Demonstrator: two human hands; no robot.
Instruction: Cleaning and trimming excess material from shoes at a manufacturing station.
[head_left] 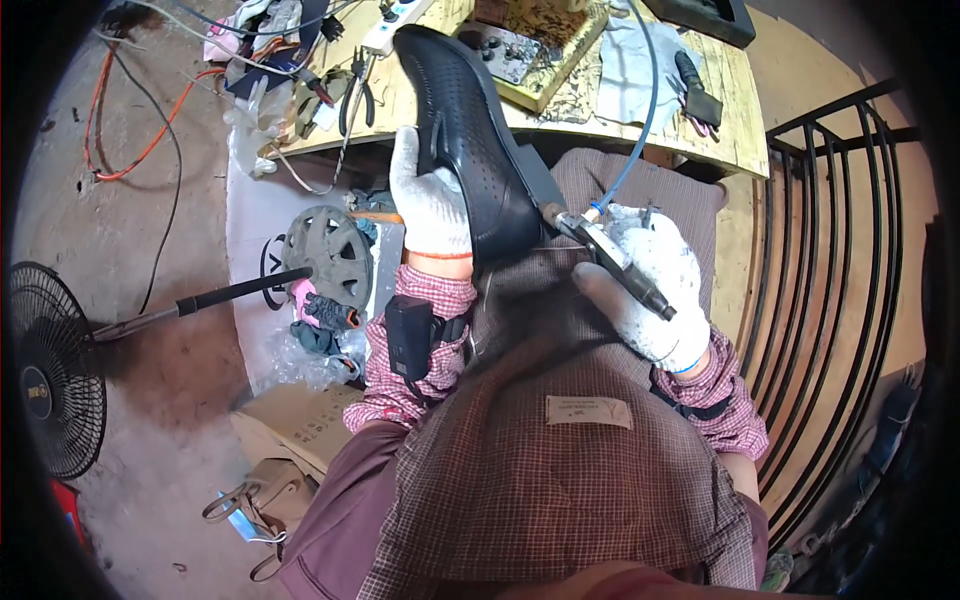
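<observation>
A black leather shoe [468, 140] with rows of small punched holes points toe-away over my lap. My left hand [435, 208], in a white knit glove, grips it, with the thumb along its side and some fingers hidden behind the upper. My right hand [660, 275], also gloved, is closed around a small air grinder [618, 258]. The grinder's round tip is at the shoe's heel [540, 180]; I cannot tell whether they touch. A blue air hose [650, 105] runs from the tool up past the bench.
Ahead stands a yellow, stained workbench [735, 110] with pliers [357, 100], a power strip [398, 25] and a dirty wooden tray [545, 90]. Black metal bars [840, 250] rise at right. A fan [50, 375], a cardboard box [290, 430] and a brown bag [270, 495] are at left.
</observation>
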